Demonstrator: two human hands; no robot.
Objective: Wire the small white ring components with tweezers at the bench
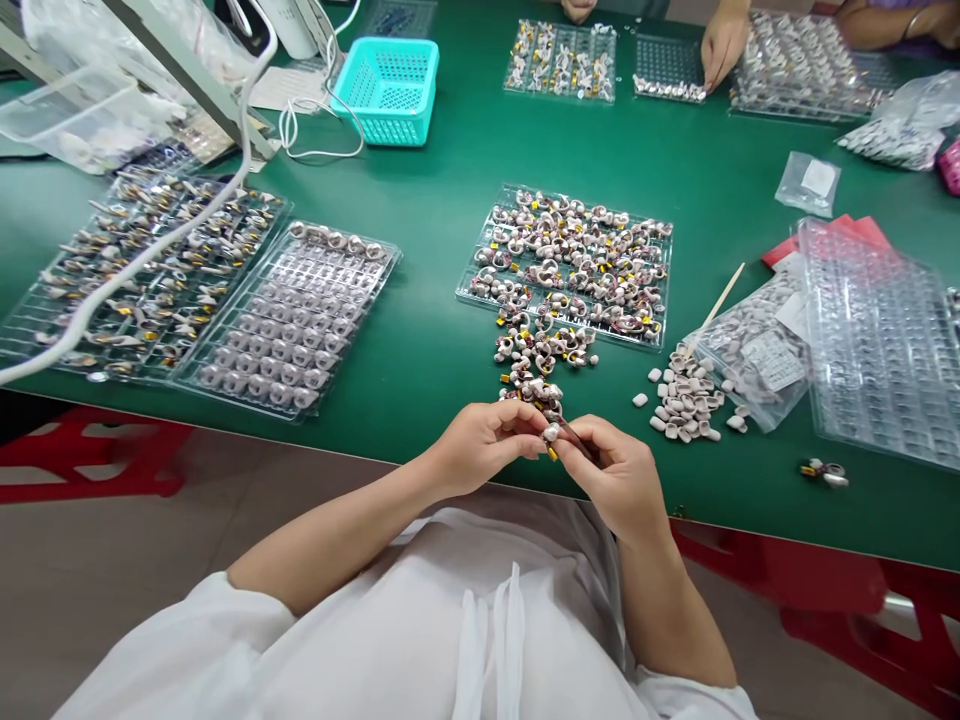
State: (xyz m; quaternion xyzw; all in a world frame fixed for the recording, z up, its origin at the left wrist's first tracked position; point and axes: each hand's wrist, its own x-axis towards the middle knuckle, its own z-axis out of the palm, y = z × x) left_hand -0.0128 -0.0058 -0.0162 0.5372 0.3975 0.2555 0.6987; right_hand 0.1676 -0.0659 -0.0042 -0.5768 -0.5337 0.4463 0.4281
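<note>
Between the fingertips of my left hand is a small whitish earbud-like part with a yellow tab hanging below it. My right hand grips dark tweezers, their tip against that part. Just beyond my fingers lies a loose pile of similar parts with yellow and dark red bits. It runs up to a clear tray heaped with more of them. Right of my hands is a pile of small beige shells, with a thin wooden stick leaning over it.
On the left are a clear tray with rows of beige parts and a tray of wired parts. A turquoise basket stands behind. Bags and stacked clear trays lie right. Another person's hand works across the table.
</note>
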